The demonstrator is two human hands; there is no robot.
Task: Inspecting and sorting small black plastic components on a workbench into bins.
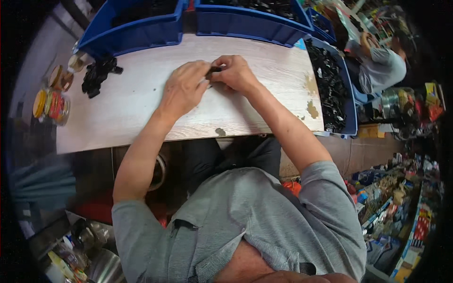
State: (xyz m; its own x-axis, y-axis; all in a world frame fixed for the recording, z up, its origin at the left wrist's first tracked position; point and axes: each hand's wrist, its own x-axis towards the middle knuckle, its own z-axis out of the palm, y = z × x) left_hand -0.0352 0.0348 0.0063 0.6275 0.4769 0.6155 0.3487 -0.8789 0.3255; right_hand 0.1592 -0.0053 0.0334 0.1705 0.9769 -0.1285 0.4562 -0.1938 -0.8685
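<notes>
Above the far middle of the pale wooden table (141, 113), my two hands meet around a small dark part (214, 70). My right hand (233, 73) pinches it between thumb and fingers. My left hand (186, 87) closes in from the other side, its fingertips against the same part. Most of the part is hidden by fingers, so its exact kind does not show. On the left of the table lies a small heap of black plastic pieces (96, 75).
Blue bins (250, 27) with black pieces line the far edge, and another blue bin (351, 108) stands along the right side. Lidded jars (57, 107) are at the left edge. Another person (384, 68) sits at the far right. Cluttered goods (387, 203) fill the lower right.
</notes>
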